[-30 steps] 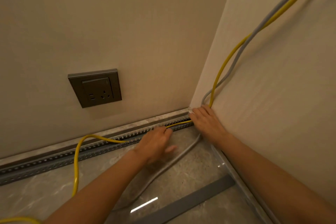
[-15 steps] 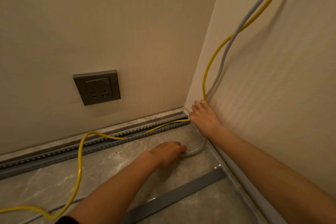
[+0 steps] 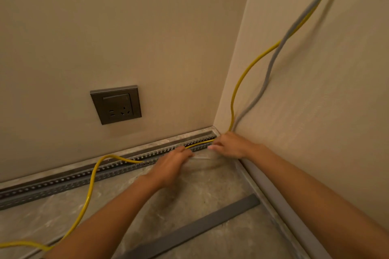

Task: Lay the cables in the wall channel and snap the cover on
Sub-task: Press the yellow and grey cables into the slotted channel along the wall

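The yellow cable point(image 3: 91, 187) loops off the floor point(image 3: 210, 191) into the slotted channel point(image 3: 63, 183). The left hand point(image 3: 172, 164) is at the channel, the right hand point(image 3: 230, 145) at the corner beneath the grey cable point(image 3: 272, 65); blur hides either grip. Press slack down evenly, from the corner leftward.

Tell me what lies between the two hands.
In the head view, a short stretch of yellow cable lies in the wall channel between the left hand and the right hand.
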A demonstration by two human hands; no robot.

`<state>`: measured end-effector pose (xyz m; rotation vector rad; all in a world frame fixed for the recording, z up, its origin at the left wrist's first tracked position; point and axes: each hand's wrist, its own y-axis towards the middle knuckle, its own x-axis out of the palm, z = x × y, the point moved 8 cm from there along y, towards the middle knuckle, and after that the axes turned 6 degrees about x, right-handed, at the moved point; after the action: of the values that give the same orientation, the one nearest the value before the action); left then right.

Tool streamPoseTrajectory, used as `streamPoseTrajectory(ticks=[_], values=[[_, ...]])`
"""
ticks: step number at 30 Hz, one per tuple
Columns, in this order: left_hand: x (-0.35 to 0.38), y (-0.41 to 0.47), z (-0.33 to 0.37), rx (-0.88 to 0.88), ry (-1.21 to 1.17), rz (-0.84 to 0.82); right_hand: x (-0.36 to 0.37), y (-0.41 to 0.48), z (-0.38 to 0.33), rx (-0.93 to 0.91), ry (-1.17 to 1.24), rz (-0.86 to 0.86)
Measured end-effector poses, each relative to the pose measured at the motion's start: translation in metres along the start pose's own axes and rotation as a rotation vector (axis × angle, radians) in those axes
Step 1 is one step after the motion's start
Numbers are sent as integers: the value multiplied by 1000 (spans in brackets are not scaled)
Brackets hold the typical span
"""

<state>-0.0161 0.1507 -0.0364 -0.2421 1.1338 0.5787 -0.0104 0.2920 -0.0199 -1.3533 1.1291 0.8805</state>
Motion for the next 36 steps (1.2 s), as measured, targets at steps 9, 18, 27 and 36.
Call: streamPoseTrajectory(ticks=[9, 18, 27, 36], values=[[-22, 1, -28, -163, 75, 126, -1, 0, -7, -93, -676, 188], [-19, 8, -48, -259, 185, 27, 0, 27, 4, -34, -653, 384], [3, 15, -48, -219, 345, -163, -4, 44, 7, 26, -591, 187], [1, 15, -48, -230, 465, -263, 12, 40, 4, -77, -674, 384]])
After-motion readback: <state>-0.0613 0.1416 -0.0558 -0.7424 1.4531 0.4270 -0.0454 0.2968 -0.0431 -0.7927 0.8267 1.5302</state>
